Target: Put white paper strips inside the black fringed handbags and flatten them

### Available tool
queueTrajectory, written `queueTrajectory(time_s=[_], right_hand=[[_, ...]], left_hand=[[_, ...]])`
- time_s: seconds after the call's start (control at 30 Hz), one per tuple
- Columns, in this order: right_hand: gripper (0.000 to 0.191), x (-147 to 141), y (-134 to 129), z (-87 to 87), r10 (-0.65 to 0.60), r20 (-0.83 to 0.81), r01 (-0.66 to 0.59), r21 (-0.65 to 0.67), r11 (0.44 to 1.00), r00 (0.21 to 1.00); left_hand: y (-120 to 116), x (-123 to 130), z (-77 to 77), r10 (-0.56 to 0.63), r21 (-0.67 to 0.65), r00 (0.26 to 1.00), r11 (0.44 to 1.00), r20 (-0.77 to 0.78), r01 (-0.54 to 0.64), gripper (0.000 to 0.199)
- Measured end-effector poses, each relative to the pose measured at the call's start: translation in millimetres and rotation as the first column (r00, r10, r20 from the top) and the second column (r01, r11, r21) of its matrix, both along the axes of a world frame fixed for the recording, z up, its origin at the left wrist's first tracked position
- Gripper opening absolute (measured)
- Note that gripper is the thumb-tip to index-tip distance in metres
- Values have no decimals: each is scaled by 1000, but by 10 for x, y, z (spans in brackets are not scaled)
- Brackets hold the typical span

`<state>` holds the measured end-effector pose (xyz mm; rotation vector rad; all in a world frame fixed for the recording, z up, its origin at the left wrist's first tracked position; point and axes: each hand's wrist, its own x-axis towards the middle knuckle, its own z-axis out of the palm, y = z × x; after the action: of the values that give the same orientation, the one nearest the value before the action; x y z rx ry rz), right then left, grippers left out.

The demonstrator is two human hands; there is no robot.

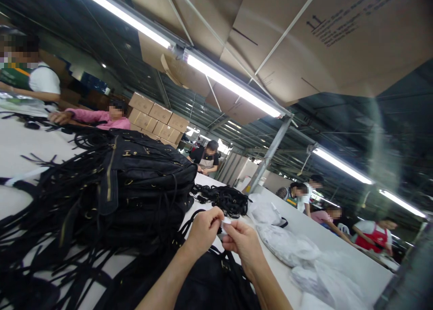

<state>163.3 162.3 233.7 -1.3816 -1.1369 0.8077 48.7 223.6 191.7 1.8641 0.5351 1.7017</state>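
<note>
My left hand (205, 231) and my right hand (241, 240) meet in front of me, fingertips nearly touching. Between them they pinch a small white piece (226, 220), perhaps paper or tape; its exact kind is too small to tell. Beneath my forearms lies a black bag (203, 283) with straps, partly covered by my arms. Just left of my hands rises a pile of black bags (149, 179) with gold-coloured zips, rings and long loose straps. Beyond my fingers sits a heap of black straps (230, 199).
Clear plastic bags (287, 242) lie along the right side of the white table (270, 283). A metal post (270, 154) stands behind them. Cardboard boxes (158, 120) are stacked at the back. A person in pink (101, 118) reaches over the left side; several others work farther away.
</note>
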Motion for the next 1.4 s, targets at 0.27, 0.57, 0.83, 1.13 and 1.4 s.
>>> queueTrajectory(time_s=[0.27, 0.57, 0.83, 1.13, 1.4], right_hand=[[63, 60, 17, 50, 95, -133, -94, 11, 995, 987], [23, 184, 139, 155, 10, 437, -106, 196, 975, 899], [21, 145, 254, 283, -116, 570, -125, 366, 922, 813], [21, 155, 254, 486, -76, 649, -200, 341, 919, 757], [30, 136, 463, 445, -68, 506, -166, 404, 900, 860]], left_hand=[[2, -11, -17, 53, 25, 998, 998, -39, -52, 20], [-19, -20, -30, 112, 107, 983, 990, -144, -97, 20], [12, -42, -42, 118, 213, 972, 974, -204, -74, 27], [18, 53, -74, 117, 330, 964, 944, -238, -33, 48], [237, 37, -295, 202, 265, 932, 957, -302, -121, 61]])
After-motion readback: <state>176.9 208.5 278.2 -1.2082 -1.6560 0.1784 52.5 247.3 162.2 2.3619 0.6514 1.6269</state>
